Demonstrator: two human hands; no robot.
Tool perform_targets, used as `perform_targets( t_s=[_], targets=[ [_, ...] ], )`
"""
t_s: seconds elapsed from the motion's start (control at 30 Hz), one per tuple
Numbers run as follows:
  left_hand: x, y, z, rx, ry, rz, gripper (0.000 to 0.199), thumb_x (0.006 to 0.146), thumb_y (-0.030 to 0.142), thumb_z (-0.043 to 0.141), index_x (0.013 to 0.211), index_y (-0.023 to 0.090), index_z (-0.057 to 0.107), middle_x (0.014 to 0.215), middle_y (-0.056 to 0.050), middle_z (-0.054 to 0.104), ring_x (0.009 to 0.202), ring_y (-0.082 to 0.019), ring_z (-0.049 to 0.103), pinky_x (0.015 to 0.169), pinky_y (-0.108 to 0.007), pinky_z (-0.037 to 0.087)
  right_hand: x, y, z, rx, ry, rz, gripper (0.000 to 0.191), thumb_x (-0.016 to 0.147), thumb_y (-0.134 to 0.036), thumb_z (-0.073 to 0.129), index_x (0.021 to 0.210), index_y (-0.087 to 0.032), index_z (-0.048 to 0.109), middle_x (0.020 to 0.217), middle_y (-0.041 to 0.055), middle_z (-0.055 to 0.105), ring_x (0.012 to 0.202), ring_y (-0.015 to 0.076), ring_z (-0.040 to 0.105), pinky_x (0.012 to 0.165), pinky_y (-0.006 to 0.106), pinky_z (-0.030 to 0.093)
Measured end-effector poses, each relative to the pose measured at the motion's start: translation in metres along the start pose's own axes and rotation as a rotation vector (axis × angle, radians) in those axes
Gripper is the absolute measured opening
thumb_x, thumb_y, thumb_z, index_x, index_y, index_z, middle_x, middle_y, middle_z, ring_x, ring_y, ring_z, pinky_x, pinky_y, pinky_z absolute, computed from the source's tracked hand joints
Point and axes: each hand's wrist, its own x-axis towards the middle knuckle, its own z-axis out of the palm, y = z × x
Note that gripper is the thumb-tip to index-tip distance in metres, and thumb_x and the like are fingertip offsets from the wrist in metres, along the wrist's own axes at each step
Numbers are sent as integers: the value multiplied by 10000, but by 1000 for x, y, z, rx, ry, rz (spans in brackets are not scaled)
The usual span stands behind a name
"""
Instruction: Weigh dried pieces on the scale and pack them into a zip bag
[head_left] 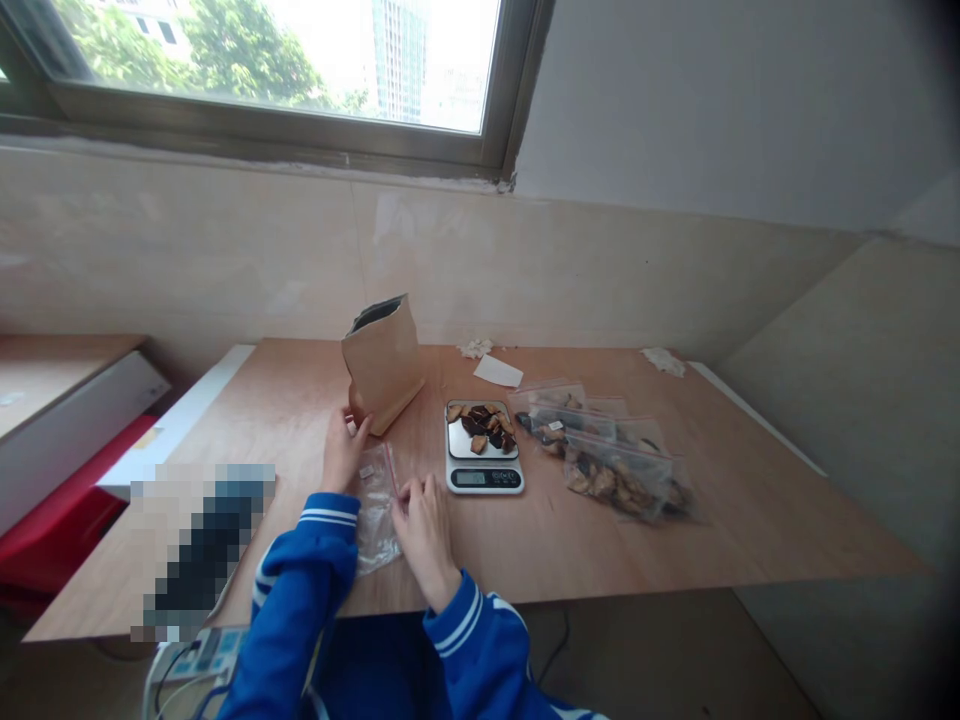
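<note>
My left hand (343, 452) stands upright with its fingers against the lower corner of a tilted kraft paper bag (384, 365), whose dark lining shows at the mouth. My right hand (424, 525) has its fingertips at the red-lined seal of a clear zip bag (376, 515), which lies flat between my hands. To the right, a digital kitchen scale (484, 447) carries several dark, dried slices. Several filled zip bags (615, 470) of brown pieces lie beyond it.
All this sits on a plywood table (712, 520) against a beige wall. A paper slip (497, 371) and crumpled tissue (475, 348) lie at the back. A pixelated patch (202, 545) covers the near left, and a power strip (199, 655) sits below the table edge.
</note>
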Motion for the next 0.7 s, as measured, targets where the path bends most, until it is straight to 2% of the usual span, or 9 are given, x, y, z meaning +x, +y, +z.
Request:
perform_targets(
  t_s=[0.1, 0.17, 0.2, 0.27, 0.3, 0.37, 0.53, 0.6, 0.7],
  targets=[
    [-19, 15, -9, 207, 185, -3, 350, 763, 400, 611, 989, 138, 555, 1018, -142, 610, 1025, -309, 579, 931, -513, 421, 1, 0, -13, 111, 25, 40, 146, 751, -89, 532, 737, -224, 480, 844, 50, 546, 824, 229, 576, 775, 374, 475],
    [-44, 34, -15, 259, 266, -16, 274, 821, 402, 534, 931, 151, 559, 938, -116, 611, 938, -291, 590, 886, -496, 431, 0, -4, -28, 202, 89, 77, 120, 782, -127, 518, 758, -231, 464, 816, 30, 542, 773, 206, 572, 738, 345, 474],
    [-58, 46, -17, 222, 234, -26, 262, 848, 421, 503, 897, 168, 555, 863, -84, 607, 844, -261, 596, 818, -445, 457, 0, -7, -35, 255, 122, 95, 96, 808, -162, 511, 774, -234, 458, 799, 20, 542, 734, 192, 564, 710, 329, 473],
    [-86, 69, -18, 85, 19, -105, 309, 886, 485, 454, 791, 203, 536, 692, -19, 574, 651, -205, 570, 648, -342, 455, -2, -14, -50, 385, 142, 105, 79, 858, -247, 508, 803, -239, 451, 760, 0, 542, 663, 167, 547, 646, 297, 468],
    [-99, 80, -16, 2, -119, -118, 348, 895, 511, 434, 746, 210, 527, 646, -7, 561, 614, -192, 559, 603, -315, 439, -3, -17, -56, 452, 121, 89, 90, 877, -289, 508, 822, -240, 457, 755, -4, 548, 649, 160, 548, 625, 285, 467],
    [-116, 96, -11, -166, -274, -118, 366, 904, 527, 425, 734, 215, 511, 646, 3, 555, 624, -178, 558, 594, -291, 438, -6, -21, -64, 570, 51, 44, 130, 908, -360, 496, 863, -238, 478, 772, 2, 572, 677, 159, 578, 628, 278, 481],
    [-126, 110, -5, -317, -339, -77, 333, 899, 512, 467, 744, 218, 482, 641, 25, 510, 599, -146, 510, 579, -260, 421, -9, -16, -70, 804, 53, 55, 230, 925, -451, 484, 1014, -238, 494, 937, 49, 634, 858, 180, 635, 796, 324, 523],
    [-126, 111, -5, -310, -344, -43, 331, 903, 499, 457, 737, 214, 485, 638, 22, 511, 595, -144, 509, 572, -255, 415, -8, -14, -72, 889, 33, 70, 303, 879, -485, 554, 1045, -236, 503, 933, 53, 644, 861, 187, 640, 776, 325, 539],
    [-128, 110, -3, -263, -318, 11, 336, 914, 474, 415, 720, 210, 491, 636, 8, 523, 589, -149, 514, 553, -251, 402, -7, -14, -74, 927, -31, 85, 325, 813, -510, 631, 940, -220, 559, 859, 42, 655, 788, 178, 639, 709, 305, 548]
  ],
)
